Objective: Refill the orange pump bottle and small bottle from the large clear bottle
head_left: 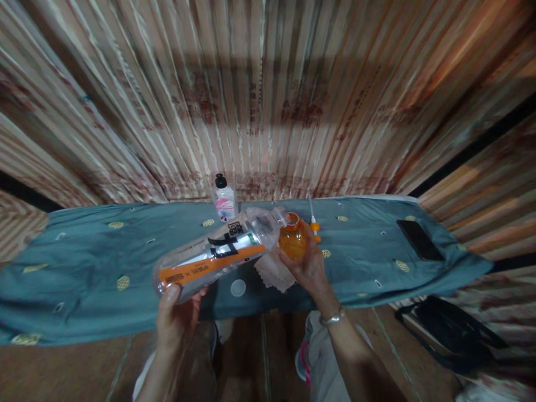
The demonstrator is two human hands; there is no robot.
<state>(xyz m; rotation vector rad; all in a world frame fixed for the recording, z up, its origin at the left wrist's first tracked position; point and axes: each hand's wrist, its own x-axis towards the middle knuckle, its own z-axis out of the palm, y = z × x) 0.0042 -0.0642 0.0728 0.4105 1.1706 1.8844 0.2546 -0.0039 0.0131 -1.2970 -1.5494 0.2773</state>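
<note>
Beyond the grip: small black-capped bottle [224, 201] against the wall. Below it: white cloth [274, 272], white disc [238, 287]. Far right: dark phone [419, 239] on teal cover [84, 279].

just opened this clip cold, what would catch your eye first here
The big clear bottle with an orange label stands out, tipped on its side in the left hand, its mouth at a small orange bottle held in the right hand. Both are over a teal cloth. On the cloth, a small black-capped bottle stands behind them and a dark phone lies at the right.
</note>
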